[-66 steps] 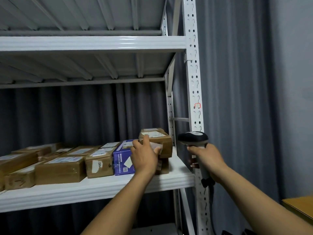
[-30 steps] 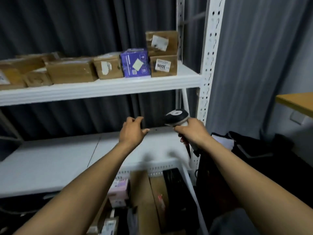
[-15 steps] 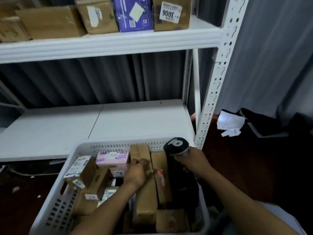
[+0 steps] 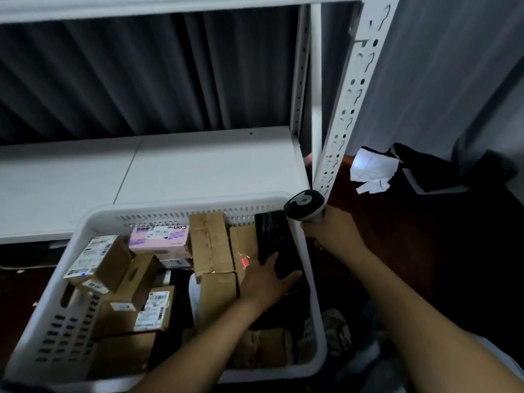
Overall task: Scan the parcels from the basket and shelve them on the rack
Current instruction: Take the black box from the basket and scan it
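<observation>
The left hand [image 4: 263, 280] lies flat and wide on a black parcel [image 4: 272, 231] in the basket [image 4: 170, 209], with brown boxes [image 4: 209, 242] crowding beside it. The right hand [image 4: 331, 236] grips the scanner [image 4: 303, 205] by the basket's far corner. Before, the left hand was on the brown boxes.

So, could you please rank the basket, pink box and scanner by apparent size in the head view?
Largest to smallest: basket, pink box, scanner, though the right hand hides its handle.
</observation>
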The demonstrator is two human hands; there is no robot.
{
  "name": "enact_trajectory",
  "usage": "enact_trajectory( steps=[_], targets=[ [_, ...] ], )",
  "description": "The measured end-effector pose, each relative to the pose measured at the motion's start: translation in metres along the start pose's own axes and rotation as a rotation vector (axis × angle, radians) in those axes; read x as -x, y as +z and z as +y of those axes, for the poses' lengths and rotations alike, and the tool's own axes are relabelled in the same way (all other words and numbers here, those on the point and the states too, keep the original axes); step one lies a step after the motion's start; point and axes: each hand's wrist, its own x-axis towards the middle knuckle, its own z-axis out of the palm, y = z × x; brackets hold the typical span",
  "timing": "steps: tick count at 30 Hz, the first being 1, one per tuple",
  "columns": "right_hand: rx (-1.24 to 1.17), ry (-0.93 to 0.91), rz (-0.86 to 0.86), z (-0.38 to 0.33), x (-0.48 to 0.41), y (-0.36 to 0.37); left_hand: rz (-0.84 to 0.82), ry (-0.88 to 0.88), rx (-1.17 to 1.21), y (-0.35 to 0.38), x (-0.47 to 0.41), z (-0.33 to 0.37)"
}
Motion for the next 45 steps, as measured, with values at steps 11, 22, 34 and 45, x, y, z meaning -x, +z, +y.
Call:
enact_trajectory(
  steps=[11,22,34,45],
  targets=[
    [-0.005,-0.022,0.017,0.001,0.013,-0.006,-0.035,-0.234,0.160,-0.008,0.006,0.004],
    [-0.332,0.041,-0.024,-0.020,0.019,0.013,0.016,0.045,0.924,-0.069,0.054,-0.057],
    [-0.642,-0.072,-0.166,-0.046,0.038,0.045,0.044,0.210,1.031,-0.098,0.067,-0.072],
    [-0.145,-0.334,-0.240,-0.064,0.040,0.037,0.174,0.155,0.788,-0.160,0.067,-0.106]
  ],
)
